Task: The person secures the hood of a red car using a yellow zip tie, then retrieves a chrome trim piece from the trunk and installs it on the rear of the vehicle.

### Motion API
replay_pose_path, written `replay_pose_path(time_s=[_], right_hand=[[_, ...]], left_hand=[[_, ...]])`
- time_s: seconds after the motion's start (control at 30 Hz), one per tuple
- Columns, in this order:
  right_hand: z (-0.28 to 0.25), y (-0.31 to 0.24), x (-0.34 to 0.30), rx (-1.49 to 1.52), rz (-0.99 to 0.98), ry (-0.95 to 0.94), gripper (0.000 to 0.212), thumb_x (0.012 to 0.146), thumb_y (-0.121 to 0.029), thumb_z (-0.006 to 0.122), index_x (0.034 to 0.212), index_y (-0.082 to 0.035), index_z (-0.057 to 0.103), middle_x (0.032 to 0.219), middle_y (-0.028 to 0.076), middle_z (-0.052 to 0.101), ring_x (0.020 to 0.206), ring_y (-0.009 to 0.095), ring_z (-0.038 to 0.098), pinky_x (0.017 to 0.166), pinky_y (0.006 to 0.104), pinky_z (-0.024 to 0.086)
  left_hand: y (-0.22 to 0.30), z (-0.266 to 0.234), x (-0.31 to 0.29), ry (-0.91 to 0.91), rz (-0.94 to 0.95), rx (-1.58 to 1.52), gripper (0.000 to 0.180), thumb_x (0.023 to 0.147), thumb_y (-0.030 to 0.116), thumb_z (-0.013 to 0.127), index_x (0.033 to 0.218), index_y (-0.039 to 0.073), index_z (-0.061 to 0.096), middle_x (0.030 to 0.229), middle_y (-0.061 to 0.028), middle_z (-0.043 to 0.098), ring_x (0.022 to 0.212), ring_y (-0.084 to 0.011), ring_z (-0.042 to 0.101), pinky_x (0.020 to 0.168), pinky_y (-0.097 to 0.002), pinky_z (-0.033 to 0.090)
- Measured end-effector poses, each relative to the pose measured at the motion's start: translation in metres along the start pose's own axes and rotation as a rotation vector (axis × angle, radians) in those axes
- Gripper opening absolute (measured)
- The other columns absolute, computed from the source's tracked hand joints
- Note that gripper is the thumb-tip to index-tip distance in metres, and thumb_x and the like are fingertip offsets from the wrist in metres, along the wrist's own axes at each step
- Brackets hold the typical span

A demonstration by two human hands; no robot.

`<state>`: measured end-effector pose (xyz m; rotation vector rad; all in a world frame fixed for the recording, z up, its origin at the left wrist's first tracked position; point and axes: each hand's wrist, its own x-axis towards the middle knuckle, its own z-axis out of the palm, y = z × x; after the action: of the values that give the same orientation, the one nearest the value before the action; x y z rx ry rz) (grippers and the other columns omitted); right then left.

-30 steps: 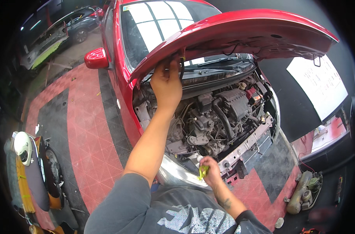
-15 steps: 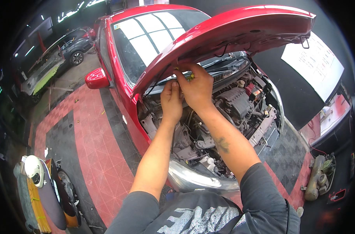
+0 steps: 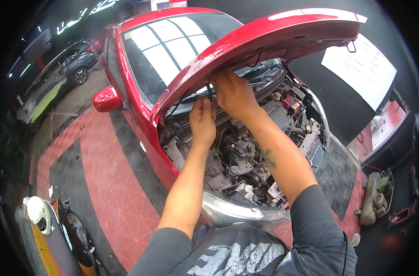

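Both of my arms reach up under the raised red hood (image 3: pixel 283 33) of a car. My left hand (image 3: pixel 203 123) is closed, its thumb and fingers pinching the lower end of a thin, dark, rod-like piece (image 3: pixel 209 91) that stands upright toward the hood's underside. Just above and to the right, my right hand (image 3: pixel 237 95) has its fingers curled at the hood's underside, close to the top of that piece. Its fingertips are partly hidden, and what they grip cannot be made out. Below my hands lies the open engine bay (image 3: pixel 239 147).
The windshield (image 3: pixel 172 43) lies behind the hood, with a side mirror (image 3: pixel 107 99) at left. A headlight (image 3: pixel 228 209) is near my body. A scooter with a white helmet (image 3: pixel 38 214) stands lower left. A removed lamp unit (image 3: pixel 375 198) lies at right, below a white board (image 3: pixel 359 69).
My right hand has shifted up toward the hood's underside and turned; the yellow-green bit by it no longer shows. The dark piece between my hands is now visible. My view has shifted slightly.
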<state>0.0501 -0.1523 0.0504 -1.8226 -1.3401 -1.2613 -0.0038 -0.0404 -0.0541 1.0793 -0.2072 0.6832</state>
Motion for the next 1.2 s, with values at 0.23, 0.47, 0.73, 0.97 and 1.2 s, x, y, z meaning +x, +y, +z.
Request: replay_pose_path(time_s=[0.23, 0.47, 0.73, 0.97, 1.2], right_hand=[[0.030, -0.009, -0.007, 0.111, 0.227, 0.147, 0.018, 0.093, -0.002, 0.063, 0.111, -0.002, 0.060, 0.105, 0.023, 0.064, 0.092, 0.048, 0.066, 0.072, 0.0566, 0.054], [0.058, -0.014, -0.011, 0.286, 0.499, 0.358, 0.013, 0.105, -0.008, 0.055, 0.114, -0.001, 0.060, 0.097, 0.022, 0.064, 0.093, 0.049, 0.065, 0.076, 0.0511, 0.052], [0.041, -0.002, -0.029, 0.766, 0.955, 0.462, 0.012, 0.110, -0.013, 0.062, 0.110, -0.003, 0.066, 0.100, 0.004, 0.072, 0.084, 0.007, 0.058, 0.072, 0.0257, 0.047], [0.027, -0.020, -0.029, 0.954, 0.879, 0.454, 0.014, 0.105, -0.003, 0.056, 0.113, -0.001, 0.067, 0.095, 0.004, 0.069, 0.085, 0.008, 0.060, 0.073, 0.0255, 0.048], [0.020, -0.008, -0.022, 1.385, 1.050, 0.303, 0.021, 0.103, -0.008, 0.049, 0.115, -0.001, 0.065, 0.099, 0.005, 0.066, 0.081, 0.011, 0.060, 0.071, 0.0284, 0.048]], left_hand=[[-0.005, -0.005, 0.002, 0.022, 0.015, 0.005, 0.028, 0.118, 0.030, 0.052, 0.107, 0.007, 0.063, 0.078, 0.0056, 0.052, 0.066, -0.0033, 0.040, 0.058, -0.0243, 0.032], [-0.002, 0.004, 0.000, 0.073, 0.004, -0.051, 0.023, 0.118, 0.028, 0.053, 0.114, 0.006, 0.061, 0.080, 0.0050, 0.055, 0.066, -0.0021, 0.042, 0.058, -0.0230, 0.032], [0.001, -0.001, 0.004, 0.040, 0.009, -0.015, 0.024, 0.117, 0.027, 0.055, 0.111, 0.004, 0.062, 0.075, 0.0044, 0.052, 0.063, -0.0032, 0.040, 0.056, -0.0235, 0.029], [0.001, 0.003, -0.001, 0.029, -0.008, -0.045, 0.025, 0.117, 0.028, 0.056, 0.110, 0.005, 0.063, 0.075, 0.0038, 0.050, 0.061, -0.0031, 0.038, 0.053, -0.0229, 0.026], [0.000, 0.008, -0.003, 0.062, -0.007, -0.035, 0.022, 0.117, 0.026, 0.055, 0.110, 0.006, 0.061, 0.078, 0.0034, 0.052, 0.063, -0.0029, 0.041, 0.054, -0.0210, 0.029]])
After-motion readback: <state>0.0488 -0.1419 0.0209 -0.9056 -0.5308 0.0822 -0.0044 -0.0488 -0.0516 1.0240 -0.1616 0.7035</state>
